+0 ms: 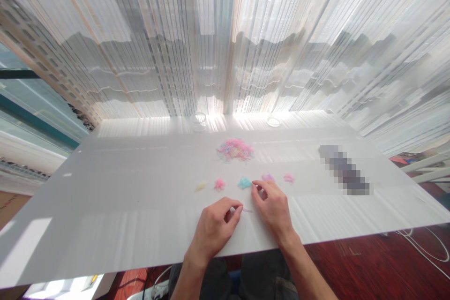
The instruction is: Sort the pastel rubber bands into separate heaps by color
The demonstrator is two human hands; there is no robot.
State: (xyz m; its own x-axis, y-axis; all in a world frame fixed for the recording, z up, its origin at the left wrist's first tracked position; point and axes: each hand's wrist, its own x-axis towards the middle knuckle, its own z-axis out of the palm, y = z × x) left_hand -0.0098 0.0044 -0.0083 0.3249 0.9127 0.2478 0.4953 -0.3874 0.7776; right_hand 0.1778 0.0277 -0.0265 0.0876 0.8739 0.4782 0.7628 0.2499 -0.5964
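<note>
My left hand (220, 222) is closed in a pinch, and a thin pinkish loop (248, 210), like a small rubber band, sticks out from its fingertips. My right hand (272, 204) is also closed in a pinch, with its fingertips at the right edge of a small teal pile (243, 182); whatever is in them is too small to make out. Along the same row lie a pale yellow pile (200, 187), a bright pink pile (219, 184), a purple pile (268, 177) partly behind my right hand, and a light pink pile (288, 178). Farther back sits a larger mixed-colour heap (235, 149) of thin pieces.
A white table (140, 225) spans the view. Two clear round items, one (200, 119) left and one (273, 122) right, stand by the sheer curtain (211, 65). A pixelated dark object (346, 171) lies at right. White cables (425, 248) trail on the reddish floor.
</note>
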